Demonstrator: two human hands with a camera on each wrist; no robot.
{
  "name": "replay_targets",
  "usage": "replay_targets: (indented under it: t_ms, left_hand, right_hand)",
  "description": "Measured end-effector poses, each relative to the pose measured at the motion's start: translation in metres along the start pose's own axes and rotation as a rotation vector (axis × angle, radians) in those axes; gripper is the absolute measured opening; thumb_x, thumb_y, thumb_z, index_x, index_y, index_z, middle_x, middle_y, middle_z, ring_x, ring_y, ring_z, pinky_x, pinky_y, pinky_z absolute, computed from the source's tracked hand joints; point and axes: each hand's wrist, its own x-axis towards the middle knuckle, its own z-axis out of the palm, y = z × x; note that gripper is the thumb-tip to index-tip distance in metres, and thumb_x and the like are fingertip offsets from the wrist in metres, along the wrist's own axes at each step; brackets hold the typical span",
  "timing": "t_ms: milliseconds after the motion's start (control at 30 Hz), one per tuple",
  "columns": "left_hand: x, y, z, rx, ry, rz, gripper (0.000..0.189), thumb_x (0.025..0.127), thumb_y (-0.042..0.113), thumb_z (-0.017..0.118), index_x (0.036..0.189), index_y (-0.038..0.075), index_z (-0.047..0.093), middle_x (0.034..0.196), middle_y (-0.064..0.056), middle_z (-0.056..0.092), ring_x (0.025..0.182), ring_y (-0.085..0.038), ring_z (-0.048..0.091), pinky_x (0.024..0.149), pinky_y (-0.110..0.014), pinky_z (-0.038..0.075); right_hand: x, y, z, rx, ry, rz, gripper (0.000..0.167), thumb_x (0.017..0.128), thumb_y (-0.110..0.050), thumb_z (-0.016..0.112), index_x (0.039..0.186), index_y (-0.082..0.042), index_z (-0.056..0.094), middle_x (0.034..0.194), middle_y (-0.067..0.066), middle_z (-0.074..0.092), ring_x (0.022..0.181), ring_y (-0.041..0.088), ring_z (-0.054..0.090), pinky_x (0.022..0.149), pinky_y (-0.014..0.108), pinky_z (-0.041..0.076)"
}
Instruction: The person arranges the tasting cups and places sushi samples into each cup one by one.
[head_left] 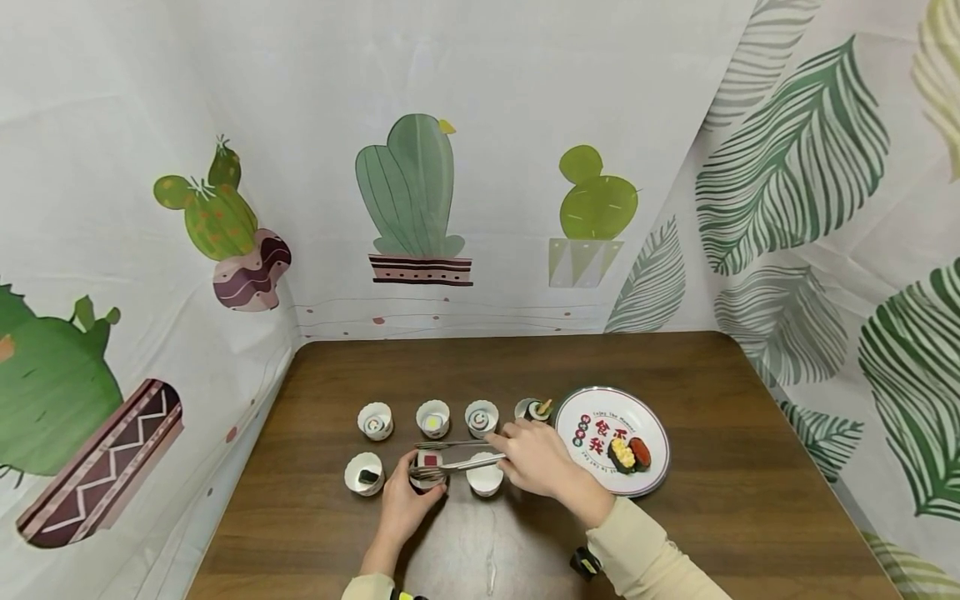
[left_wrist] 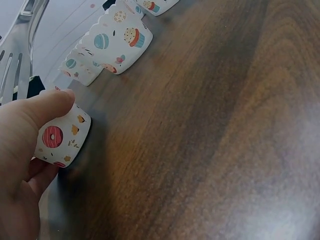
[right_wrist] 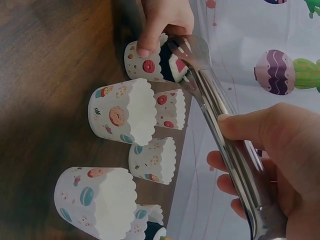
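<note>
My right hand (head_left: 536,458) grips metal tongs (right_wrist: 241,170), thumb on one side and fingers on the other. Spread apart, the tongs' heads lie on either side of a sushi roll (right_wrist: 175,69) with a pinkish-red centre, at the mouth of a white scalloped paper cup (left_wrist: 62,137). That cup, printed with a pink doughnut, is held between the thumb and fingers of my left hand (head_left: 405,504). In the left wrist view the slotted tong head reaches over the cup from above, and the thumb hides part of the rim.
More paper cups stand in two rows, one (head_left: 365,475) with a dark-wrapped piece to the left, another cup (head_left: 484,475) to the right. A round white plate (head_left: 652,417) at the right bears two sushi pieces (head_left: 628,455). Printed cloth (head_left: 510,250) hangs behind the wooden table (head_left: 720,517).
</note>
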Motion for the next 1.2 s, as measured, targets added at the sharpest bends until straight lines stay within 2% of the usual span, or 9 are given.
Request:
replay_targets:
  t_ms: [200, 467, 600, 833, 1200]
  left_hand:
    - [0.0004, -0.0004, -0.0002, 0.003, -0.015, -0.018, 0.072, 0.060, 0.022, 0.083, 0.122, 0.004, 0.051, 0.097, -0.011, 0.067, 0.091, -0.026, 0.062, 0.079, -0.042, 0.046]
    - [0.0010, 0.0003, -0.0014, 0.009, -0.032, -0.045, 0.072, 0.062, 0.024, 0.083, 0.123, 0.003, 0.050, 0.105, -0.014, 0.064, 0.096, -0.028, 0.060, 0.082, -0.043, 0.046]
    - [0.0008, 0.0007, -0.0014, 0.011, -0.023, -0.041, 0.072, 0.061, 0.024, 0.083, 0.122, 0.003, 0.051, 0.108, -0.015, 0.064, 0.097, -0.030, 0.060, 0.082, -0.044, 0.046]
    - [0.0008, 0.0004, -0.0011, -0.011, 0.015, 0.002, 0.068, 0.058, 0.020, 0.084, 0.118, 0.008, 0.054, 0.105, -0.012, 0.065, 0.096, -0.030, 0.062, 0.081, -0.044, 0.046]
    - [0.0006, 0.0031, -0.0021, -0.026, -0.006, -0.010, 0.067, 0.059, 0.017, 0.084, 0.118, 0.009, 0.054, 0.105, -0.009, 0.065, 0.097, -0.028, 0.061, 0.082, -0.044, 0.046]
  right_hand:
    - [-0.0001, -0.0012, 0.0033, 0.004, 0.010, 0.000, 0.037, 0.071, -0.032, 0.071, 0.107, -0.022, 0.065, 0.083, -0.003, 0.063, 0.076, 0.015, 0.057, 0.063, 0.029, 0.047]
    - [-0.0011, -0.0014, 0.0050, 0.003, 0.004, -0.007, 0.037, 0.072, -0.032, 0.070, 0.107, -0.021, 0.065, 0.083, -0.002, 0.063, 0.076, 0.016, 0.057, 0.064, 0.029, 0.046]
    - [-0.0020, -0.0026, 0.0071, 0.008, 0.002, -0.001, 0.038, 0.071, -0.031, 0.071, 0.107, -0.020, 0.065, 0.083, -0.001, 0.063, 0.075, 0.016, 0.056, 0.065, 0.029, 0.047]
    - [-0.0021, -0.0032, 0.0069, 0.025, 0.009, 0.042, 0.041, 0.071, -0.032, 0.072, 0.110, -0.021, 0.065, 0.083, -0.002, 0.062, 0.075, 0.017, 0.056, 0.065, 0.030, 0.047]
    - [-0.0085, 0.0037, 0.0003, 0.045, -0.021, 0.076, 0.042, 0.071, -0.032, 0.072, 0.110, -0.019, 0.064, 0.084, 0.001, 0.062, 0.077, 0.019, 0.057, 0.070, 0.031, 0.048]
